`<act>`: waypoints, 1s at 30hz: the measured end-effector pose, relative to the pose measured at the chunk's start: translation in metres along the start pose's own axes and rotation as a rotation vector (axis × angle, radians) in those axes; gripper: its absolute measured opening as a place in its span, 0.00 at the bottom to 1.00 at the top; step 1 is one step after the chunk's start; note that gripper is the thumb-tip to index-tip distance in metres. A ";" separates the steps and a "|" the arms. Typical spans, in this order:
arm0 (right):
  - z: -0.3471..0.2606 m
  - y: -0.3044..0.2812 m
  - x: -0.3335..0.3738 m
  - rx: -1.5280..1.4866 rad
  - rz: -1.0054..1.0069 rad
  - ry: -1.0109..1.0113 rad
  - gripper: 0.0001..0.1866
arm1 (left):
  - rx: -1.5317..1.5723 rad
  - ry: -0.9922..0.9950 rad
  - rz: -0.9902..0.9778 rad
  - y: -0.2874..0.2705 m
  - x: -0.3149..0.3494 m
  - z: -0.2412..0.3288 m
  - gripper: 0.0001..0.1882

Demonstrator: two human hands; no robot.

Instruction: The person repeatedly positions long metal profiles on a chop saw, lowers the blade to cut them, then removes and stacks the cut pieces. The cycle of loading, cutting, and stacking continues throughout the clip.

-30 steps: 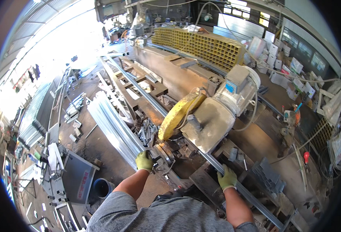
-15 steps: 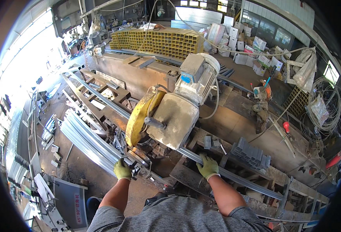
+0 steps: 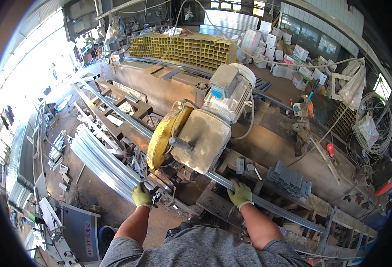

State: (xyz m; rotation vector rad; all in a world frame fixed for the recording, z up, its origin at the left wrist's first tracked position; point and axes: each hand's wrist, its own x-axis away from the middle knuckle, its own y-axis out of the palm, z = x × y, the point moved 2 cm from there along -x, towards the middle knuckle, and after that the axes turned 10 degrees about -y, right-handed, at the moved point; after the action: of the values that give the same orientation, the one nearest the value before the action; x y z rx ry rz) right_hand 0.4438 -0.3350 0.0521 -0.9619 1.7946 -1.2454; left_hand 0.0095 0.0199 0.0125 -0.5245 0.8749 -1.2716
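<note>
A cut-off saw stands before me, with a yellow blade guard (image 3: 159, 144), a dusty grey metal cover (image 3: 201, 140) and a motor (image 3: 234, 95). A long grey metal tube (image 3: 278, 208) runs under the saw and out to the right. My right hand (image 3: 240, 194), in a yellow-green glove, is closed over this tube just right of the saw. My left hand (image 3: 141, 195), gloved alike, is closed beside a small dark clamp mechanism (image 3: 155, 195) at the saw's front left. What its fingers grip is hidden.
A bundle of silvery metal profiles (image 3: 102, 162) lies left of the saw. Short cut tube pieces (image 3: 289, 179) are stacked on the right. Yellow square tubes (image 3: 182, 50) and white boxes (image 3: 300, 52) are piled at the back. A hanging cable (image 3: 294, 65) crosses the upper right.
The view has shifted very slightly. Both hands stay at the same spots, and the saw and tube show no clear movement.
</note>
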 end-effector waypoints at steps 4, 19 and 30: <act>-0.002 -0.002 0.000 -0.004 0.049 -0.029 0.37 | 0.008 0.005 -0.002 -0.001 0.000 0.001 0.13; -0.002 -0.003 -0.001 -0.018 0.054 -0.030 0.37 | 0.017 -0.021 -0.018 -0.006 0.002 0.006 0.12; -0.002 -0.003 0.000 -0.011 0.026 0.001 0.37 | -0.016 -0.006 -0.034 -0.007 0.000 0.006 0.15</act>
State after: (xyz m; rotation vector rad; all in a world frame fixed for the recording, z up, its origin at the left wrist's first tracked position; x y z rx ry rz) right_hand 0.4428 -0.3350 0.0558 -0.9419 1.8108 -1.2213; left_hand 0.0099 0.0170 0.0213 -0.5576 0.8747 -1.2945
